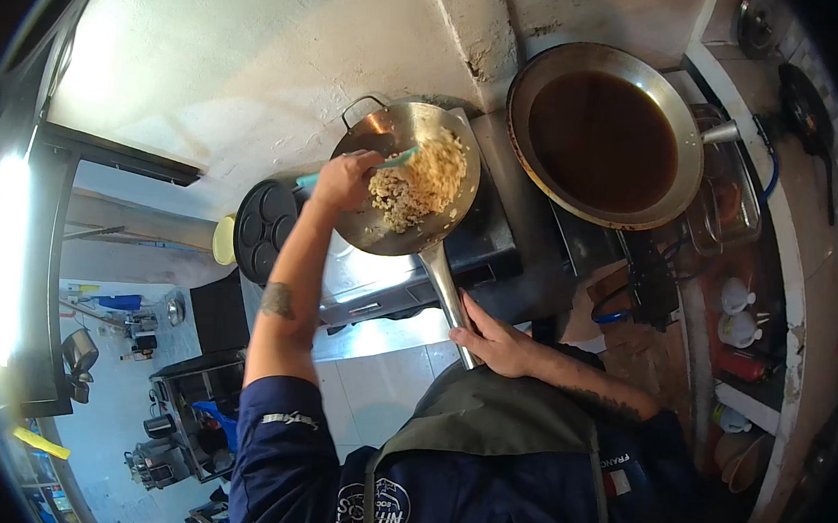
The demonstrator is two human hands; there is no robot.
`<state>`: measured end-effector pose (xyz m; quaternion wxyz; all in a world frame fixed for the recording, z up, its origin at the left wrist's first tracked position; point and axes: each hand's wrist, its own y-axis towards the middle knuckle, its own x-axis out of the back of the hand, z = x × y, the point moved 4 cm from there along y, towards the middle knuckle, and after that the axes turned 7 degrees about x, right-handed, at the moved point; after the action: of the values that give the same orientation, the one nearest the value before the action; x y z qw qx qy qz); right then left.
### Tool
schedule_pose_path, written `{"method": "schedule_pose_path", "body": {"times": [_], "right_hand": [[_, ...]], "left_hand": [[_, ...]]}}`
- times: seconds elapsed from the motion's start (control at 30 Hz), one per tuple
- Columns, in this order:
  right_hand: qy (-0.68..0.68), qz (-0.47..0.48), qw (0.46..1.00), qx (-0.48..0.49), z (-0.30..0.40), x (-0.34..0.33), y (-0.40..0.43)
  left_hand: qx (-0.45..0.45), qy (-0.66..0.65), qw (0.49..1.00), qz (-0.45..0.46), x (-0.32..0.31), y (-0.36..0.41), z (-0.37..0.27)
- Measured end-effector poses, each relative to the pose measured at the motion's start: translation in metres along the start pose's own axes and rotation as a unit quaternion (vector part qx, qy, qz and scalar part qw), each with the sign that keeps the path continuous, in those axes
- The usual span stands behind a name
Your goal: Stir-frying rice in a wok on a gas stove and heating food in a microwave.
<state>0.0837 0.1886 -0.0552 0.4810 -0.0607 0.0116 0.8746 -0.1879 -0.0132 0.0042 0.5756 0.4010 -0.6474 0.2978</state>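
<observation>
A metal wok (352, 231) with a loop handle and a long metal handle (441, 274) sits over the stove. My left hand (350, 178) is closed around a turquoise utensil (401, 158) above the wok's left side; its far end reaches the food. Crumbly beige food (401, 200) lies in the wok, with yellower, blurred food (440, 167) beside it. My right hand (497, 341) grips the long handle near its end, the thumb on one side and the fingers on the other.
A large pan (690, 160) of dark brown liquid (602, 139) stands at the right, near a clear rectangular container (746, 219). A black pan with round hollows (267, 229) is left of the wok. The wall (280, 55) rises behind. White jugs (738, 329) stand on a shelf at the right.
</observation>
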Motion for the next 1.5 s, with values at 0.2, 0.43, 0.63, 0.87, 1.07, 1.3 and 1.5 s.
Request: {"method": "schedule_pose_path", "body": {"times": [0.2,0.43,0.63,0.87,1.07,1.3,1.5], "right_hand": [[0.02,0.033,0.999,-0.023,0.012,0.003,0.003],[-0.028,0.031,0.999,0.004,0.003,0.002,0.008],[0.017,0.064,0.998,-0.011,0.005,0.003,0.007],[0.03,0.119,0.991,-0.054,0.021,0.007,0.007],[0.035,0.105,0.993,-0.042,0.015,0.013,0.009],[0.028,0.103,0.994,-0.002,0.016,0.01,0.009],[0.077,0.103,0.992,0.006,0.01,0.017,0.011]], "left_hand": [[0.077,0.21,0.974,0.042,0.076,-0.016,0.037],[0.065,0.073,0.995,0.014,0.01,-0.045,0.004],[0.179,0.302,0.916,0.192,0.094,-0.044,0.012],[0.207,-0.15,0.894,0.369,0.003,-0.061,-0.034],[0.372,-0.361,0.831,0.2,-0.017,-0.052,-0.043],[0.199,0.0,0.977,-0.071,-0.009,-0.054,-0.011],[0.238,0.009,0.963,0.129,0.001,-0.064,-0.042]]}}
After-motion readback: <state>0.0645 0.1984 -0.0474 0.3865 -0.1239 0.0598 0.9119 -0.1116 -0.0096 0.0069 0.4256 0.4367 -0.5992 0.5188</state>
